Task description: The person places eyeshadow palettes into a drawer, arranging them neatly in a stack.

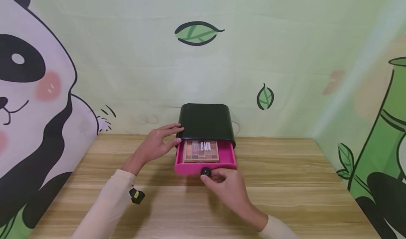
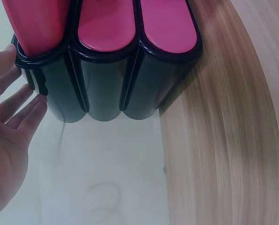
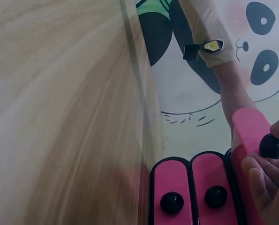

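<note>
A small black chest of drawers (image 1: 206, 122) has three pink drawers, and its top drawer (image 1: 227, 154) is pulled partway out. Inside that drawer lies an eyeshadow palette (image 1: 201, 154) with "BACK" printed on its cover. My right hand (image 1: 228, 188) pinches the round black knob (image 1: 205, 172) on the drawer front between thumb and fingers; the right wrist view shows the same knob (image 3: 271, 146). With fingers extended, my left hand (image 1: 153, 145) rests against the chest's upper left side. In the left wrist view, its fingertips (image 2: 38, 101) touch the black casing.
Two lower drawers, each with a black knob (image 3: 172, 203), are closed. The chest stands toward the back of a wooden table (image 1: 285, 182), close to a green backdrop (image 1: 142, 55) printed with pandas and leaves. A small black device (image 1: 137, 196) is strapped at the left wrist.
</note>
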A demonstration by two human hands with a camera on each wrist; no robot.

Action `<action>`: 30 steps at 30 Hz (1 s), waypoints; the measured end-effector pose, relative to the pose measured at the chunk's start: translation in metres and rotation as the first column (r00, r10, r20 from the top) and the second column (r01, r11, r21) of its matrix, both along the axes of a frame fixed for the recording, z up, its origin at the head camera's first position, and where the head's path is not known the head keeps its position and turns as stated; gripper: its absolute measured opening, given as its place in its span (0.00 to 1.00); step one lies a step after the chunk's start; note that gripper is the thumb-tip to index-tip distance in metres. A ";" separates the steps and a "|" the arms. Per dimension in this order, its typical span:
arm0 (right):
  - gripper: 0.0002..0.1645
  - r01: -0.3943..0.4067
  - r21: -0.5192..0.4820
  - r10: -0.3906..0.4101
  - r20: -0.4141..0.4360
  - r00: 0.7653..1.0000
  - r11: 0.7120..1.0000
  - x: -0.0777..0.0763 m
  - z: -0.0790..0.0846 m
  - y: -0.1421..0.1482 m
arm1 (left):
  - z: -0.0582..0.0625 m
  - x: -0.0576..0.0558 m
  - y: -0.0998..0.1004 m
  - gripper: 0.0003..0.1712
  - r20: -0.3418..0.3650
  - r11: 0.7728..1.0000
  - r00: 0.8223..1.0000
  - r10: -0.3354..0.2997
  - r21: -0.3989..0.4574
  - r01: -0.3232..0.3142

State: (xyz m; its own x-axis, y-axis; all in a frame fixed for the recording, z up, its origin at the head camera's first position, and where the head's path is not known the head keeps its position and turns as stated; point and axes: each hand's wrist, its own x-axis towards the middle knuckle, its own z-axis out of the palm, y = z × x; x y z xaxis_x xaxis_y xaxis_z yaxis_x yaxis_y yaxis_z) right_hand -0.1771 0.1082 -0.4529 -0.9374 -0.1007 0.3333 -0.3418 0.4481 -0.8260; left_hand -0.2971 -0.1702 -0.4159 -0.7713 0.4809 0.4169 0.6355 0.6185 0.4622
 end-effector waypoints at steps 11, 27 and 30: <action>0.09 0.035 -0.007 -0.035 -0.013 0.999 0.999 -0.024 0.003 -0.002 | -0.001 0.000 0.000 0.28 -0.003 1.000 1.000 -0.009 -0.002 0.009; 0.15 0.089 0.018 -0.089 -0.002 0.996 0.996 -0.054 0.004 -0.010 | -0.001 -0.001 -0.001 0.27 -0.009 1.000 1.000 -0.015 0.015 0.015; 0.15 0.091 0.013 -0.091 -0.012 0.996 0.996 -0.057 0.004 -0.011 | -0.001 0.000 -0.001 0.27 -0.012 1.000 1.000 -0.016 0.019 0.017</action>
State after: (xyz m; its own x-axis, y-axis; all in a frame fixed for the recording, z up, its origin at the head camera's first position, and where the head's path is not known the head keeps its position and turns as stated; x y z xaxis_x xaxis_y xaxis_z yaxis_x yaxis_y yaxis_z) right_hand -0.2346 0.0972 -0.4492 -0.9391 -0.0200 0.3430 -0.3083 0.4892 -0.8158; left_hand -0.2975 -0.1714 -0.4167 -0.7582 0.4854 0.4353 0.6511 0.5991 0.4661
